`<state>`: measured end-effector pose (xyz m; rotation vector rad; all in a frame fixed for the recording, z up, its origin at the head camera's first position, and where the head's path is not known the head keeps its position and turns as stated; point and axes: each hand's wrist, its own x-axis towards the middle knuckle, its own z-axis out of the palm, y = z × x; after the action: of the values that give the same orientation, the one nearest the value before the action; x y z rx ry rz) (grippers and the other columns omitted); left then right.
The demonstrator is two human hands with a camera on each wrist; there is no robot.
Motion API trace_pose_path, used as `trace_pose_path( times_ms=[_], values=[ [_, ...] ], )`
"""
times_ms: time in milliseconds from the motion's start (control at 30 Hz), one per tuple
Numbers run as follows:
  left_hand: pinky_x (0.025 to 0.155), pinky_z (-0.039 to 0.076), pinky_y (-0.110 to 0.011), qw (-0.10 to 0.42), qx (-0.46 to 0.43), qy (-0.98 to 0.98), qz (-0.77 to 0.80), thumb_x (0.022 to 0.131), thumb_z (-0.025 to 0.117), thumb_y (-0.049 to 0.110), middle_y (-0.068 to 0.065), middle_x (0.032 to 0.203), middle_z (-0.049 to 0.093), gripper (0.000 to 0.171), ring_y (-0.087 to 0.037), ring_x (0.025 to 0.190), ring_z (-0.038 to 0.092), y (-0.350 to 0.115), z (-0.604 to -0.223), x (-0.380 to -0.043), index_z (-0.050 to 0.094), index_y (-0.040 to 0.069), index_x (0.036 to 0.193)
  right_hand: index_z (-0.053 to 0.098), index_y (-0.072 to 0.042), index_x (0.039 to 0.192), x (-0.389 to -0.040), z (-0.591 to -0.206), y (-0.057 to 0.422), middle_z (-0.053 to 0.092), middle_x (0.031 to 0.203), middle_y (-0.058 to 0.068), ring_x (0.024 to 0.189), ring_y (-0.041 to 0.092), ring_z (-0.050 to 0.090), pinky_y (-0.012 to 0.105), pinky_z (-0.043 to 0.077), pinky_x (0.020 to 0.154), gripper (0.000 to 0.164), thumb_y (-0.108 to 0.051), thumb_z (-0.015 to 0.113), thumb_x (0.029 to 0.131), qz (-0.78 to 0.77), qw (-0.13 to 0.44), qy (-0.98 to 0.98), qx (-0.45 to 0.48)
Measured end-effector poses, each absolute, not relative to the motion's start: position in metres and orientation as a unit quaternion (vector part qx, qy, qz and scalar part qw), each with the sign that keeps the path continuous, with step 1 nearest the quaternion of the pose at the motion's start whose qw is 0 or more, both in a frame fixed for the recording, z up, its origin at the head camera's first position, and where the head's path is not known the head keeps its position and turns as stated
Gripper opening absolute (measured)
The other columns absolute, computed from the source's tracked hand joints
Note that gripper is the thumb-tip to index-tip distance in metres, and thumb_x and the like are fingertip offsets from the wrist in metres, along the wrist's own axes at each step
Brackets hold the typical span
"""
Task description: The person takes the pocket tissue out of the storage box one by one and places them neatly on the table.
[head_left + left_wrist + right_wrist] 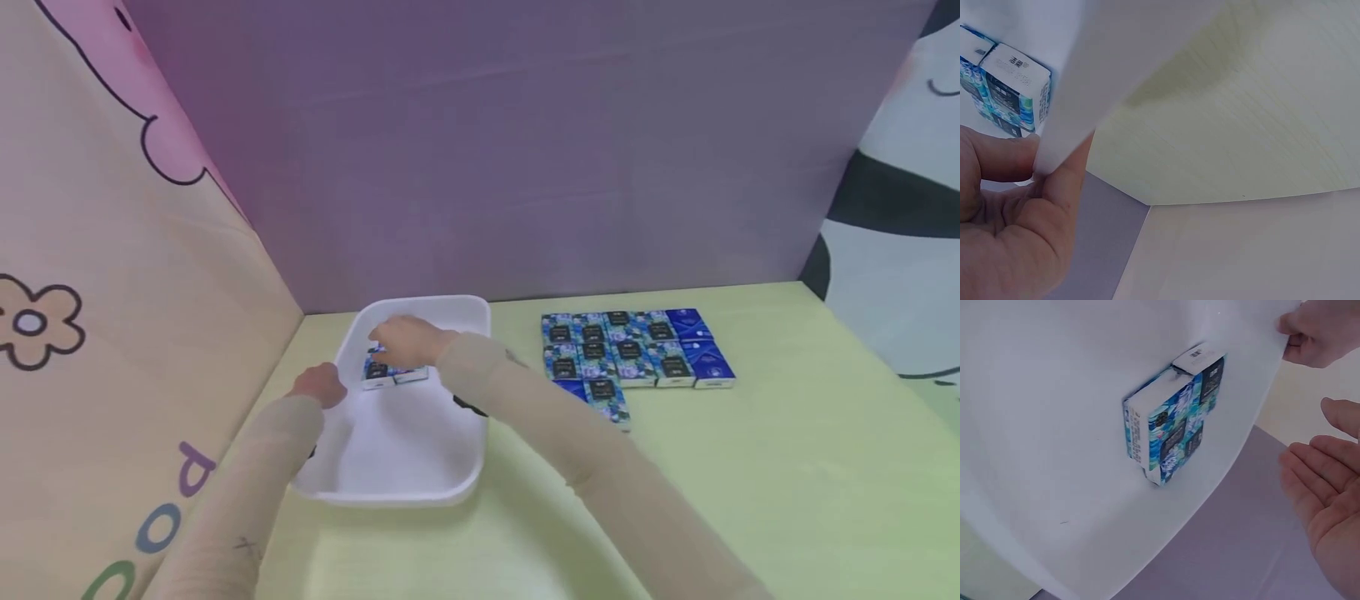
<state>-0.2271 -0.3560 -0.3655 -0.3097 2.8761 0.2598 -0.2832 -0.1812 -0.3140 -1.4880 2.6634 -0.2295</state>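
A white plastic tub (412, 454) stands at the left of the table, with several small floral-printed packs (1175, 434) grouped inside its far end. My left hand (321, 385) is at the tub's left side; in the left wrist view its thumb and fingers pinch the rim (1063, 131). Over the far end of the tub hovers my right hand (408, 342), partly covering the packs from the head camera. Seen from the right wrist, that hand's fingers (1316, 475) are extended, apart from the packs, and hold nothing.
To the right of the tub, floral packs (630, 350) and plain dark-blue packs (708, 362) lie side by side in rows on the pale green table (787, 467). My right forearm partly covers the nearest row. A purple backdrop (525, 167) rises behind the table, and a printed cloth (150, 275) borders the left.
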Motion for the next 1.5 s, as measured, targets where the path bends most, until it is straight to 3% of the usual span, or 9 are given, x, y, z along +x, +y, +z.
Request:
trace_pose_path(
  times_ms=[167, 433, 600, 867, 1100, 1200, 1367, 1500],
  values=[
    [0.068, 0.051, -0.04, 0.118, -0.126, 0.981, 0.093, 0.082, 0.051, 0.01, -0.023, 0.086, 0.06, 0.03, -0.03, 0.074, 0.059, -0.356, -0.368, -0.229, 0.053, -0.012, 0.102, 0.062, -0.008, 0.109, -0.295, -0.323, -0.196, 0.065, 0.096, 0.0, 0.081, 0.011, 0.058, 0.024, 0.048, 0.079, 0.024, -0.023, 0.055, 0.09, -0.079, 0.056, 0.883, -0.458],
    [0.071, 0.051, -0.041, 0.127, -0.122, 0.979, 0.104, 0.082, 0.051, 0.01, -0.022, 0.088, 0.061, 0.029, -0.031, 0.077, 0.06, -0.347, -0.364, -0.232, 0.054, -0.011, 0.103, 0.061, -0.009, 0.094, -0.309, -0.342, -0.198, 0.06, 0.084, -0.001, 0.073, 0.012, 0.052, 0.023, 0.046, 0.069, 0.017, -0.024, 0.052, 0.092, -0.094, 0.069, 0.897, -0.426],
    [0.079, 0.05, -0.043, 0.14, -0.137, 0.976, 0.097, 0.084, 0.05, 0.011, -0.023, 0.096, 0.062, 0.031, -0.032, 0.085, 0.06, -0.347, -0.366, -0.237, 0.054, -0.009, 0.107, 0.06, -0.011, 0.102, -0.314, -0.353, -0.196, 0.06, 0.091, -0.001, 0.081, 0.011, 0.054, 0.025, 0.048, 0.079, 0.018, -0.023, 0.052, 0.092, -0.081, 0.084, 0.914, -0.389],
    [0.08, 0.05, -0.043, 0.15, -0.166, 0.968, 0.11, 0.086, 0.051, 0.012, -0.023, 0.101, 0.061, 0.032, -0.032, 0.089, 0.06, -0.351, -0.364, -0.239, 0.053, -0.008, 0.112, 0.059, -0.01, 0.112, -0.315, -0.359, -0.191, 0.06, 0.108, 0.004, 0.096, 0.015, 0.056, 0.029, 0.046, 0.092, 0.024, -0.022, 0.053, 0.091, -0.039, 0.108, 0.927, -0.357],
    [0.082, 0.049, -0.044, 0.154, -0.165, 0.968, 0.109, 0.087, 0.05, 0.012, -0.024, 0.102, 0.06, 0.033, -0.033, 0.091, 0.059, -0.353, -0.361, -0.237, 0.051, -0.008, 0.113, 0.06, -0.013, 0.105, -0.304, -0.357, -0.183, 0.061, 0.102, 0.002, 0.091, 0.015, 0.055, 0.027, 0.047, 0.082, 0.022, -0.018, 0.064, 0.084, -0.019, 0.149, 0.918, -0.366],
    [0.084, 0.048, -0.045, 0.155, -0.165, 0.968, 0.11, 0.086, 0.049, 0.012, -0.025, 0.104, 0.059, 0.034, -0.034, 0.092, 0.058, -0.352, -0.361, -0.236, 0.05, -0.009, 0.114, 0.058, -0.013, 0.108, -0.304, -0.362, -0.184, 0.061, 0.106, 0.001, 0.094, 0.015, 0.056, 0.027, 0.047, 0.085, 0.024, -0.016, 0.063, 0.084, -0.021, 0.159, 0.919, -0.359],
    [0.084, 0.048, -0.045, 0.157, -0.167, 0.967, 0.114, 0.086, 0.05, 0.012, -0.024, 0.104, 0.059, 0.034, -0.034, 0.093, 0.059, -0.351, -0.362, -0.234, 0.051, -0.008, 0.114, 0.055, -0.014, 0.117, -0.314, -0.38, -0.19, 0.057, 0.12, 0.002, 0.108, 0.017, 0.053, 0.03, 0.044, 0.094, 0.032, -0.013, 0.061, 0.085, -0.024, 0.169, 0.919, -0.356],
    [0.084, 0.048, -0.046, 0.157, -0.168, 0.966, 0.118, 0.086, 0.049, 0.011, -0.024, 0.103, 0.06, 0.034, -0.034, 0.092, 0.059, -0.352, -0.362, -0.232, 0.051, -0.008, 0.113, 0.043, -0.014, 0.134, -0.324, -0.392, -0.195, 0.04, 0.143, 0.004, 0.131, 0.019, 0.037, 0.034, 0.03, 0.109, 0.051, -0.013, 0.059, 0.086, -0.019, 0.171, 0.916, -0.363]
  ],
)
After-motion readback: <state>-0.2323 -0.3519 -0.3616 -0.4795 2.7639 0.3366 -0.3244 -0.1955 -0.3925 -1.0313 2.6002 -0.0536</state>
